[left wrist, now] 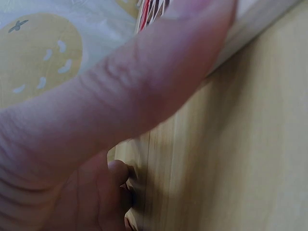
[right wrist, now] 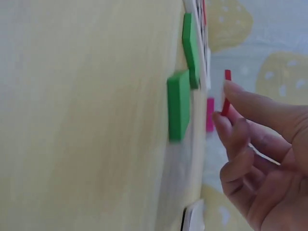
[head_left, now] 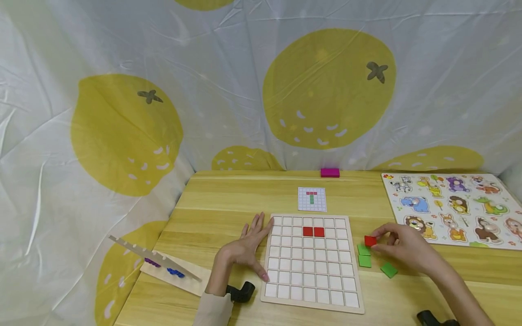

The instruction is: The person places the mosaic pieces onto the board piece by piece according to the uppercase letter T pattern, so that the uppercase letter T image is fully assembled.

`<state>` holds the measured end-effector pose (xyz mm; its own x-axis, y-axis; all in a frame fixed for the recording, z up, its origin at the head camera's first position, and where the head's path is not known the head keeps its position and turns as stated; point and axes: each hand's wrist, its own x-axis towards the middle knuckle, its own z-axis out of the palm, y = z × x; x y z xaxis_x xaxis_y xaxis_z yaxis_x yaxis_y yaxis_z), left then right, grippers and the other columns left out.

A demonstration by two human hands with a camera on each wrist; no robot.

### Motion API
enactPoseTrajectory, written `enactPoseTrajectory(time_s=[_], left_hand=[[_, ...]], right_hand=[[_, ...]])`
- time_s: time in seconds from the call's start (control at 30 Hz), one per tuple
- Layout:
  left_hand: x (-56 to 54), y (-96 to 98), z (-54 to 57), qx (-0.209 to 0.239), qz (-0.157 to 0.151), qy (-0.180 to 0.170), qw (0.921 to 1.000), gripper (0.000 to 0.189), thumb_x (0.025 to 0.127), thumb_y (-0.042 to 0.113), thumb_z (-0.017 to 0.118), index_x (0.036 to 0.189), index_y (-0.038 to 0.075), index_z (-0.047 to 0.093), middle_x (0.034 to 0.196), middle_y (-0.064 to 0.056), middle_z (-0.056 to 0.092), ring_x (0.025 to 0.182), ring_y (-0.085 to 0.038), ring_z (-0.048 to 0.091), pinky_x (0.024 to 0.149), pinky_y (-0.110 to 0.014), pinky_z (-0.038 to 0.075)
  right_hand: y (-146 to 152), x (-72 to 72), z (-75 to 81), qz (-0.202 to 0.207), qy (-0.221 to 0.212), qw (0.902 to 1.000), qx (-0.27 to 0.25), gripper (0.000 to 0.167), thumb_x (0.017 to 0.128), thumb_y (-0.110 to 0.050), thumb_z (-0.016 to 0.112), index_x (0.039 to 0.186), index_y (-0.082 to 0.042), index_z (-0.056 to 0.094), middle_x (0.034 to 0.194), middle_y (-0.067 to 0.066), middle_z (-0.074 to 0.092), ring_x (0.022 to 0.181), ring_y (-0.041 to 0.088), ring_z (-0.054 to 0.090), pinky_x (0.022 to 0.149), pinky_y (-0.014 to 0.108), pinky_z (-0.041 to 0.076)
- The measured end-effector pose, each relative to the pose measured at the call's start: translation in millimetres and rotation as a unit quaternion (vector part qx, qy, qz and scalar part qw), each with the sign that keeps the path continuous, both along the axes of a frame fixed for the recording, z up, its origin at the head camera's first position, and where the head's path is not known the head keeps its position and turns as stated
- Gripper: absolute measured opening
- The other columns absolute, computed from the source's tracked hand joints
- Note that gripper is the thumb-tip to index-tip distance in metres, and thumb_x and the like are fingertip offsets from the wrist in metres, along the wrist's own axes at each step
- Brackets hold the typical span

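A red square tile [head_left: 370, 241] is pinched between thumb and fingers of my right hand [head_left: 401, 246], right of the wooden grid board [head_left: 360, 290]. In the right wrist view the red tile [right wrist: 227, 94] is seen edge-on, lifted off the table. My left hand [head_left: 246, 246] rests along the board's left edge with fingers spread, its thumb [left wrist: 144, 82] touching the rim. Two red tiles [head_left: 313, 232] sit side by side in the board's second row. Three green tiles [head_left: 364, 261] lie near the right hand, one of them apart [head_left: 389, 270].
Behind the board lies a pattern card [head_left: 311, 199] with a red and green T. A magenta block [head_left: 330, 173] sits at the back edge. On the right is an animal puzzle board [head_left: 440, 208]; on the left, a slanted wooden rack [head_left: 163, 260] with purple and blue pieces.
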<state>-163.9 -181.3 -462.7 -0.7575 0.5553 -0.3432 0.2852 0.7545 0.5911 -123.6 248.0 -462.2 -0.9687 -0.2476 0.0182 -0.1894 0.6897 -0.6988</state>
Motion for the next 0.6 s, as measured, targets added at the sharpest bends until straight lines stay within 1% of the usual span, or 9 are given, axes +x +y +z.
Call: enactPoseTrajectory(time_s=[0.03,0.13,0.23,0.43,0.6], left_hand=[[0.2,-0.1,0.2,0.001,0.001,0.0,1.0,0.152,0.058,0.031,0.102,0.168,0.018,-0.002,0.17,-0.019,-0.025,0.159,-0.034,-0.024,0.13,-0.057,-0.011],[0.4,-0.4,0.4,0.004,0.003,-0.001,1.0,0.152,0.057,0.03,0.102,0.168,0.018,-0.001,0.17,-0.019,-0.025,0.159,-0.034,-0.024,0.13,-0.058,-0.011],[0.4,-0.7,0.2,0.005,0.005,-0.003,1.0,0.152,0.057,0.03,0.102,0.168,0.018,-0.001,0.17,-0.019,-0.025,0.159,-0.034,-0.024,0.13,-0.058,-0.011],[0.7,-0.9,0.0,0.003,0.002,-0.002,1.0,0.152,0.057,0.032,0.102,0.168,0.018,-0.003,0.17,-0.018,-0.026,0.159,-0.033,-0.025,0.13,-0.058,-0.012],[0.6,-0.7,0.3,0.001,-0.001,-0.002,1.0,0.152,0.058,0.032,0.101,0.168,0.018,-0.003,0.169,-0.018,-0.026,0.159,-0.033,-0.025,0.13,-0.058,-0.013]], right_hand=[[-5,-1.4,1.7,-0.002,0.007,0.9999,-0.007,0.022,0.087,-0.018,0.083,0.106,-0.009,0.076,0.076,-0.003,0.066,0.06,0.001,0.049,0.051,0.022,0.04],[-23,-7.5,6.7,-0.001,0.025,0.9994,-0.023,0.021,0.086,-0.016,0.083,0.106,-0.01,0.078,0.086,0.0,0.072,0.059,0.002,0.047,0.05,0.022,0.039],[-44,-15.7,12.3,0.0,0.021,0.9995,-0.026,0.022,0.086,-0.016,0.084,0.106,-0.01,0.08,0.097,0.003,0.075,0.06,0.004,0.046,0.051,0.022,0.037],[-91,-33.8,19.7,0.016,-0.005,0.999,-0.042,0.022,0.084,-0.016,0.085,0.104,-0.007,0.081,0.096,0.004,0.075,0.063,0.012,0.047,0.054,0.023,0.039],[-124,-46.8,15.4,0.033,-0.005,0.9983,-0.049,0.02,0.08,-0.011,0.088,0.098,-0.005,0.081,0.089,0.005,0.074,0.065,0.013,0.05,0.059,0.023,0.042]])
